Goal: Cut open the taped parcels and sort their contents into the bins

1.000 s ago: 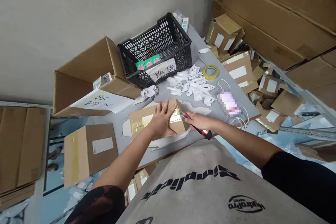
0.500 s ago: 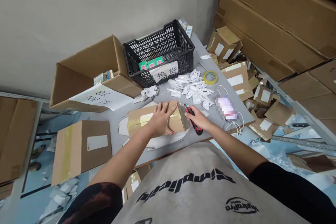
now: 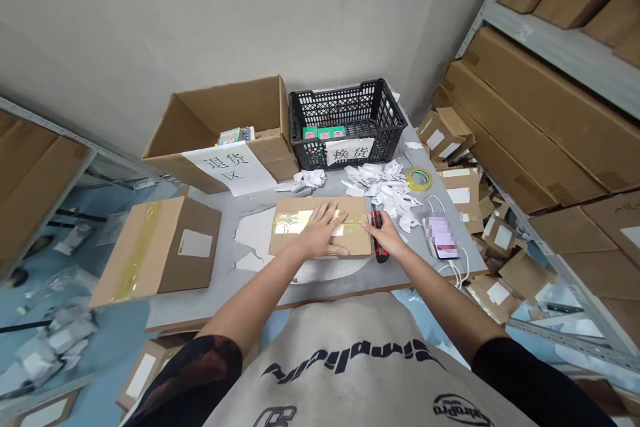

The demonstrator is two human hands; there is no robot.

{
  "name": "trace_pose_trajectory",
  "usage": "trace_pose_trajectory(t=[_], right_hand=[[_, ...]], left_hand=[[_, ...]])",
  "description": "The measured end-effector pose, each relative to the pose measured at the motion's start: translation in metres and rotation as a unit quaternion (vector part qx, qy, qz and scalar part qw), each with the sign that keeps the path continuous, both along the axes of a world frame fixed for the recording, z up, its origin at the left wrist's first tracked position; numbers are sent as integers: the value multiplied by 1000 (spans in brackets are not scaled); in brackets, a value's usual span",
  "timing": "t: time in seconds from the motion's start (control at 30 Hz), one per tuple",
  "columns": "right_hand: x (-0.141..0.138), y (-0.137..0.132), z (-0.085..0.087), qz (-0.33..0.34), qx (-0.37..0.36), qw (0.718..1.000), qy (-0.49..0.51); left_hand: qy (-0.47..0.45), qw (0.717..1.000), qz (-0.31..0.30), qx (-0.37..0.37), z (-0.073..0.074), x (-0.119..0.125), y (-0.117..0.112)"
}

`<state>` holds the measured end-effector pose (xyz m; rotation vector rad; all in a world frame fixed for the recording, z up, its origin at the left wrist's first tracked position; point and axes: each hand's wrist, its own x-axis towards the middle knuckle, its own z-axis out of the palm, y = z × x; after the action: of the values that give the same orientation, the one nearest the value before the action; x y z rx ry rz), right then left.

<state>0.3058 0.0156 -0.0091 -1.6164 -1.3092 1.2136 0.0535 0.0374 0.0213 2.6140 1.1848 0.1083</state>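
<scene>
On a table (image 3: 200,303), a box (image 3: 356,241) lies before a crate (image 3: 313,155), a cutter (image 3: 379,247) to its right and a phone (image 3: 443,235) farther right.

Grey surface (image 3: 215,297) | back: open cardboard carton (image 3: 215,107) beside black plastic crate (image 3: 389,140) | middle: crumpled white paper scraps (image 3: 383,183) | right: yellow tape roll (image 3: 411,178), smartphone (image 3: 443,237), white cable (image 3: 467,267) | front: taped cardboard box (image 3: 287,240) over white patch (image 3: 255,233)

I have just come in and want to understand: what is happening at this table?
A person's left hand lies spread on a taped cardboard box. The right hand, at the box's right end, holds a red-and-black cutter. The box looks closed. Behind it, white paper scraps lie before a black crate.
</scene>
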Motion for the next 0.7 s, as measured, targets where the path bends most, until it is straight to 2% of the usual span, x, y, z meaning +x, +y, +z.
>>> trace_pose_trajectory(t=[0.1,0.13,0.2,0.3,0.37,0.53,0.7], right_hand=[[-3,0,22,6,36,990,-139],[-6,1,31,25,57,982,-176],[-17,6,47,103,103,963,-227],[-40,16,62,244,125,915,-297],[-56,22,66,299,112,881,-349],[-110,27,80,397,120,814,-408],[-179,35,90,446,129,736,-492]], left_hand=[[-18,991,117,56,-4,-46,-34],[-23,983,164,80,-7,-60,-46],[-35,969,215,113,-14,-81,-69],[-45,967,213,135,-26,-94,-94],[-48,967,206,144,-33,-93,-101],[-67,957,229,163,-46,-88,-102],[-71,956,235,162,-54,-90,-103]])
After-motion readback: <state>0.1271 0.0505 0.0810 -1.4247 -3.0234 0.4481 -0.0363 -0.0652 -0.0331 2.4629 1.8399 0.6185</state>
